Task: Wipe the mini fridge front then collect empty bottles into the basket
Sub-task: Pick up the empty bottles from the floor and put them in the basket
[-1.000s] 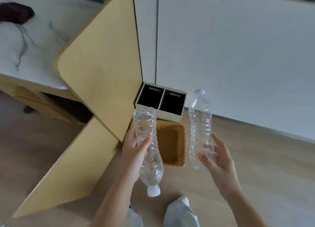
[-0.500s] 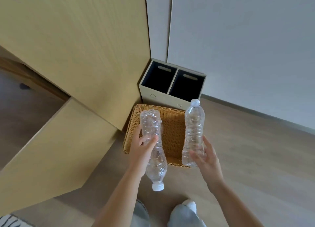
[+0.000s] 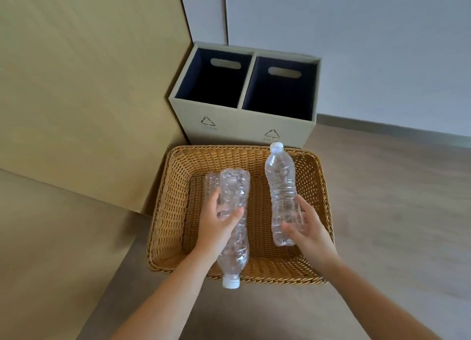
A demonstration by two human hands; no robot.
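A woven wicker basket (image 3: 168, 212) sits on the floor below me. My left hand (image 3: 216, 225) grips a crumpled clear bottle (image 3: 233, 186) over the basket's left half, its white cap pointing back toward me past the near rim. My right hand (image 3: 308, 230) holds a second clear bottle (image 3: 281, 184) by its lower part over the right half, cap pointing away. A faint clear shape lies just left of the crumpled bottle; I cannot tell whether it is another bottle. The mini fridge is out of view.
A beige two-compartment recycling bin (image 3: 244, 125) with dark liners stands right behind the basket against a white wall (image 3: 356, 33). Tan wooden cabinet panels (image 3: 89, 84) rise at the left, close to the basket's left rim. Wood floor (image 3: 395, 212) spreads to the right.
My view has dropped and closed in on the basket. Both hands have carried their bottles forward and down, from in front of the basket to over its inside.
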